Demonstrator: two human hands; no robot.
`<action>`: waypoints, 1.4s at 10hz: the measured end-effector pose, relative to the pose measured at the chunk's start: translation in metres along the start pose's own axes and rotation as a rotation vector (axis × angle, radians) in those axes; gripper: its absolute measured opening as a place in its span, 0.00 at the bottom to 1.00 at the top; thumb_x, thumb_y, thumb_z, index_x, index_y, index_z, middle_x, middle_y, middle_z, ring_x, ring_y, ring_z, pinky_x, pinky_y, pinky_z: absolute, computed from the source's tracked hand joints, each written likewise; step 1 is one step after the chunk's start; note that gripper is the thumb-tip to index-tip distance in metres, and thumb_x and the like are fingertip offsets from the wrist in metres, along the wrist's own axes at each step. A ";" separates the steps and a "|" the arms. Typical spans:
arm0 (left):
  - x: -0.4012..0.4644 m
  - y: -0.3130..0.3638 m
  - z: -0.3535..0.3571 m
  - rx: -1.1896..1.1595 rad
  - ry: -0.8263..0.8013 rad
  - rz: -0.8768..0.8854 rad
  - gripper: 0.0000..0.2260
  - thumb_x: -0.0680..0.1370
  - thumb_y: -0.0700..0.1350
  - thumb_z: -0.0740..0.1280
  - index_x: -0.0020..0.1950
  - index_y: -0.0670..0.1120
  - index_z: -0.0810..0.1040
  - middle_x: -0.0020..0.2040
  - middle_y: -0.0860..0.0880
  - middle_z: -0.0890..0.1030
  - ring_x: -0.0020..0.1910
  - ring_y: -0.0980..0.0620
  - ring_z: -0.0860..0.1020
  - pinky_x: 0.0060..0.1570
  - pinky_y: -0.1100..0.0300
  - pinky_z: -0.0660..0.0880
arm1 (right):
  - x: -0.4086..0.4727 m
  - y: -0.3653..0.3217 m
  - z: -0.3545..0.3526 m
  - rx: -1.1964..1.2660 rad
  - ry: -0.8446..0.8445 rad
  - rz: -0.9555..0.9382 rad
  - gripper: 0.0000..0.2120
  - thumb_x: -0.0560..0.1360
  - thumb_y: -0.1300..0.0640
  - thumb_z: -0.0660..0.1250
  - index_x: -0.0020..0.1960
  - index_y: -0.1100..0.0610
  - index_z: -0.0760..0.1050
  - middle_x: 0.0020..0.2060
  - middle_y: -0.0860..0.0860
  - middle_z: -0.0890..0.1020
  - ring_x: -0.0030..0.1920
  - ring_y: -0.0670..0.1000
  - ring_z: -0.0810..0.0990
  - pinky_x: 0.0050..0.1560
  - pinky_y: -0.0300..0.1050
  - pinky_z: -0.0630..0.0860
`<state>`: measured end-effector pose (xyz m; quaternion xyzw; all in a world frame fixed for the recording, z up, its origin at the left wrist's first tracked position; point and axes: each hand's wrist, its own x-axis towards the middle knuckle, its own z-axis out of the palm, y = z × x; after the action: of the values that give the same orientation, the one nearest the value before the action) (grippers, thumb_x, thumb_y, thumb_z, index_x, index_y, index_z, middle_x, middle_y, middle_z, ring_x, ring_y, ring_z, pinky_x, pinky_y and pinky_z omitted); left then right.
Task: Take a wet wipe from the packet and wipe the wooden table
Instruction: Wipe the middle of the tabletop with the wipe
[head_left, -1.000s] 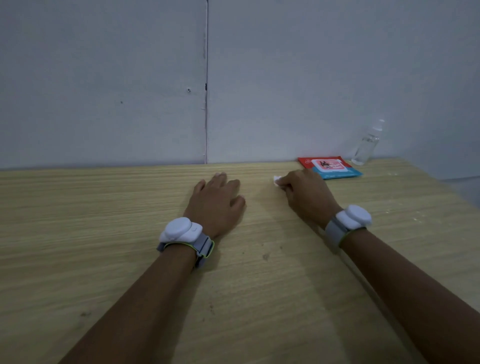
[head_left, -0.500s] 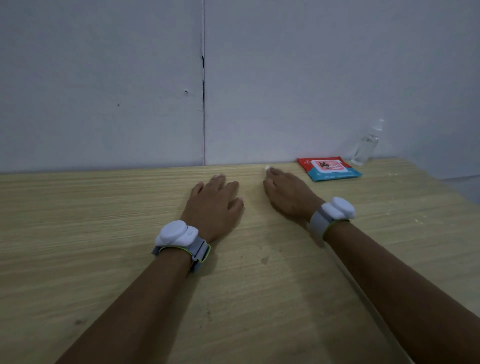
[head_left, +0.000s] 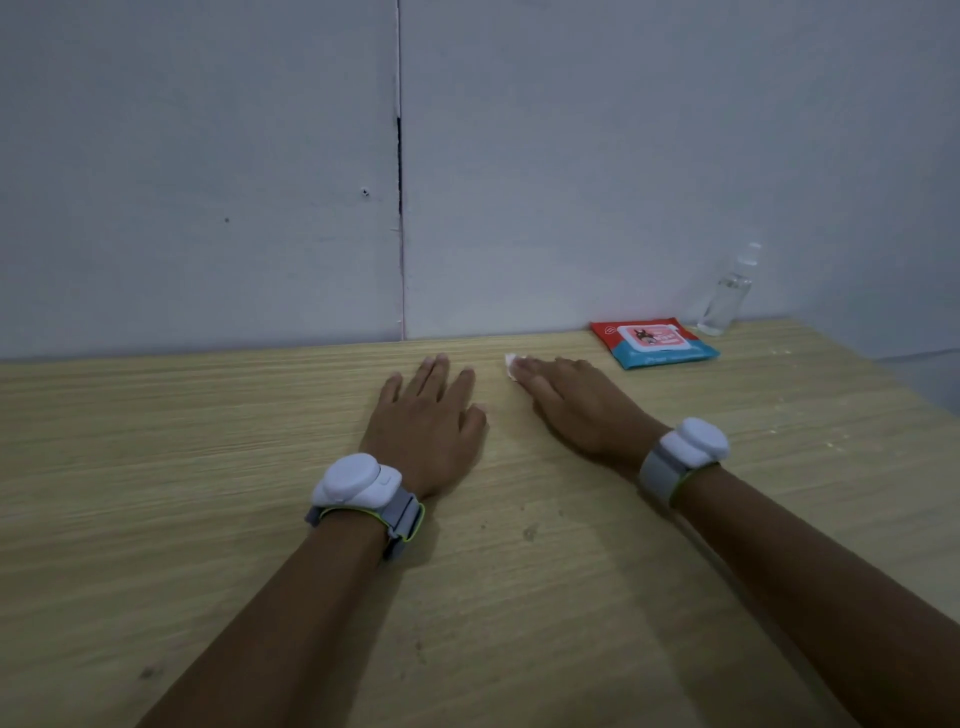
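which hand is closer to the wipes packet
Right. The right hand lies flat on a wipe just left of the packet, with a short gap of table between. The left hand rests flat further left, beyond the right hand.

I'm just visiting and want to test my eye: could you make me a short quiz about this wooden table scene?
1. True or false: the left hand lies flat on the pale wooden table.
2. What peeks out beneath the right hand fingertips?
3. What is the clear plastic bottle closest to: A the red and blue wipe packet, B the left hand?

Key: 1 true; 2 a small white wet wipe; 3 A.
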<state>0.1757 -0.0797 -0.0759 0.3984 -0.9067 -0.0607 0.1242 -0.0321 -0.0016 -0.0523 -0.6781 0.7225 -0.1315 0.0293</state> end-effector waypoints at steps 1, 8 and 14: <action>0.001 0.001 0.001 -0.019 -0.014 -0.009 0.26 0.85 0.58 0.48 0.83 0.55 0.53 0.84 0.48 0.50 0.83 0.52 0.48 0.80 0.45 0.46 | 0.014 0.022 -0.010 -0.308 -0.006 0.039 0.25 0.85 0.47 0.46 0.73 0.57 0.71 0.69 0.56 0.78 0.64 0.60 0.78 0.67 0.53 0.72; 0.001 0.002 0.002 0.004 -0.003 -0.022 0.26 0.85 0.59 0.48 0.83 0.55 0.53 0.84 0.48 0.50 0.83 0.52 0.48 0.80 0.45 0.45 | 0.007 -0.016 -0.004 -0.118 0.152 -0.096 0.18 0.85 0.51 0.57 0.52 0.59 0.82 0.41 0.58 0.84 0.41 0.57 0.80 0.46 0.55 0.76; 0.002 0.004 0.002 0.013 -0.023 -0.008 0.27 0.85 0.59 0.46 0.83 0.54 0.52 0.84 0.48 0.50 0.83 0.51 0.47 0.80 0.43 0.46 | 0.029 -0.006 -0.016 -0.122 0.123 0.231 0.19 0.84 0.52 0.51 0.45 0.60 0.76 0.39 0.57 0.79 0.44 0.62 0.80 0.44 0.53 0.76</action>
<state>0.1710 -0.0784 -0.0762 0.4021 -0.9068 -0.0599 0.1111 -0.0319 -0.0280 -0.0315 -0.5816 0.8029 -0.1242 -0.0413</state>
